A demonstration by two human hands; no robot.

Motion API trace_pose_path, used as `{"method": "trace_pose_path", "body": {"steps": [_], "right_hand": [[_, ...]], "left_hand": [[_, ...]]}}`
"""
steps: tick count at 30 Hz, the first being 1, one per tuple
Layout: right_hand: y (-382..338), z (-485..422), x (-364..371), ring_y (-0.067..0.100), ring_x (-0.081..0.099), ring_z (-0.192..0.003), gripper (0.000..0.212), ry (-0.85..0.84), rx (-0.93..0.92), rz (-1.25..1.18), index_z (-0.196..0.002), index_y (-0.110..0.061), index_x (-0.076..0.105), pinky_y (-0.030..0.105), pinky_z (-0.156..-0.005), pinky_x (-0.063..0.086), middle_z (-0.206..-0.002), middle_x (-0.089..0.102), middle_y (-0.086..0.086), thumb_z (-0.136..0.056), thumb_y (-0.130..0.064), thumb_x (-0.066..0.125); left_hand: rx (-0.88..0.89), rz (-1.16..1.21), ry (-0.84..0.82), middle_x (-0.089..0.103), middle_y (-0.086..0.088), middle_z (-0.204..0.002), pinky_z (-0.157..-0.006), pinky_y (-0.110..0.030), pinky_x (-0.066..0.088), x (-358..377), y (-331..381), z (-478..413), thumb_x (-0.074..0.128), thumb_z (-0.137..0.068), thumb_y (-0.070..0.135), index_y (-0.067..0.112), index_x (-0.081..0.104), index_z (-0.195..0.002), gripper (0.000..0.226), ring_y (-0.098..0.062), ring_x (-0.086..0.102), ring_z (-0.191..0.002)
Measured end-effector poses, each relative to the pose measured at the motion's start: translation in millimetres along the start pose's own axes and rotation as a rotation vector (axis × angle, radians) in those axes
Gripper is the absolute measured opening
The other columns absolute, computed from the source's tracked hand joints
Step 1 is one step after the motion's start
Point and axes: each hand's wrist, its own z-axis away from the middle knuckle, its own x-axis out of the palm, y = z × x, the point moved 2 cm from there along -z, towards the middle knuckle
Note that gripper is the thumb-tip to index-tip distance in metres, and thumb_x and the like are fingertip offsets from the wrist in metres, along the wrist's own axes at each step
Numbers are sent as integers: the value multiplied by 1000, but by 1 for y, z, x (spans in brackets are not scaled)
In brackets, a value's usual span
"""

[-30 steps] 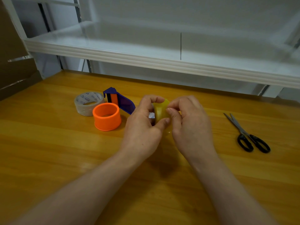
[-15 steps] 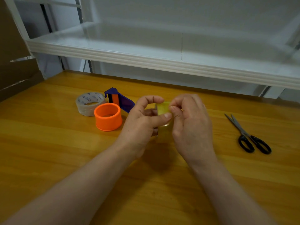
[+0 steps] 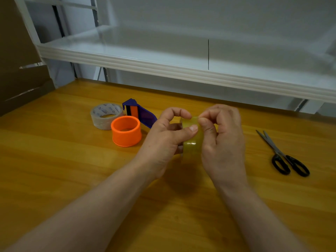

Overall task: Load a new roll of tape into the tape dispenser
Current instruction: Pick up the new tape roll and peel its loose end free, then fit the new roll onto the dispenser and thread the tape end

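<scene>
A yellowish clear tape roll (image 3: 192, 142) is held upright on edge between both hands, above the wooden table. My left hand (image 3: 163, 140) grips it from the left, thumb pressed on the outer face. My right hand (image 3: 222, 140) holds it from the right, its fingertips pinching at the top of the roll. Much of the roll is hidden by the fingers. The tape dispenser lies to the left: an orange round hub (image 3: 126, 130) standing on the table and a blue blade part (image 3: 139, 112) with an orange insert behind it.
A second, whitish tape roll (image 3: 105, 115) lies flat left of the orange hub. Black-handled scissors (image 3: 283, 153) lie at the right. A white shelf edge (image 3: 181, 70) overhangs the far side of the table (image 3: 54, 170). Brown cardboard (image 3: 18, 79) stands at far left.
The roll has been turned and lowered a little between the hands, showing more of its face. My right fingertips have shifted to the top edge; the left thumb now presses the face.
</scene>
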Motion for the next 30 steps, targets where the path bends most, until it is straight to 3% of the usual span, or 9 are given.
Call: {"method": "trace_pose_path", "body": {"steps": [5,8,10,12,15,19,23,27,30], "right_hand": [[2,0,-1,-10,46,-101,6,-25,9,-12,-95,-14,66,2,-82,37,-109,55,3,-95,-8,63],[1,0,0,-10,48,-102,9,-30,4,-31,-99,-16,68,3,-84,37,-110,58,5,-96,-10,63],[0,0,1,-5,55,-103,17,-49,38,-114,-111,-23,68,11,-85,46,-116,58,4,-99,-15,60],[-1,-2,1,7,67,-96,28,-64,195,-333,-126,-33,63,23,-76,59,-121,58,0,-102,-20,56],[3,-9,5,13,71,-86,27,-49,455,-497,-124,-32,65,26,-64,62,-109,62,-6,-103,-20,53],[12,-20,34,22,70,-98,15,-269,636,-379,-109,-28,70,32,-75,61,-103,69,-5,-102,-25,57],[4,-35,70,13,63,-109,19,-461,618,-225,-116,-29,66,36,-95,55,-114,67,-10,-98,-37,61],[-3,-50,107,15,62,-107,36,-581,581,-111,-125,-18,64,30,-83,53,-121,66,-2,-95,-40,65],[-5,-54,128,26,67,-105,39,-691,612,-43,-119,-14,67,47,-91,57,-118,71,8,-90,-40,70]], "left_hand": [[-5,-37,32,54,-12,-93,-68,-47,42,2,-3,0,68,-88,21,24,58,-90,10,-31,50,-79],[-10,-18,58,56,-13,-90,-67,-45,43,1,-1,-1,66,-90,18,23,58,-88,10,-30,52,-76],[-10,12,78,62,-9,-84,-61,-39,47,-3,2,-2,64,-92,15,24,58,-86,12,-27,58,-72],[-9,52,101,68,-3,-82,-57,-35,51,-9,7,-4,62,-93,13,24,57,-85,15,-25,65,-73],[-11,162,131,72,3,-71,-52,-30,56,-25,23,-7,59,-92,9,20,54,-84,14,-16,71,-61],[126,352,202,67,-3,-79,-58,-30,58,-64,53,-8,62,-81,11,17,56,-86,9,-17,65,-59],[267,447,389,64,-6,-76,-58,-29,55,-98,61,-9,61,-83,10,17,56,-85,9,-18,63,-59],[276,322,527,63,0,-66,-69,-36,56,-102,57,-12,56,-89,9,21,53,-81,15,-16,62,-55],[249,314,514,63,-2,-69,-68,-36,57,-101,54,-13,57,-89,10,21,53,-82,13,-16,63,-56]]}}
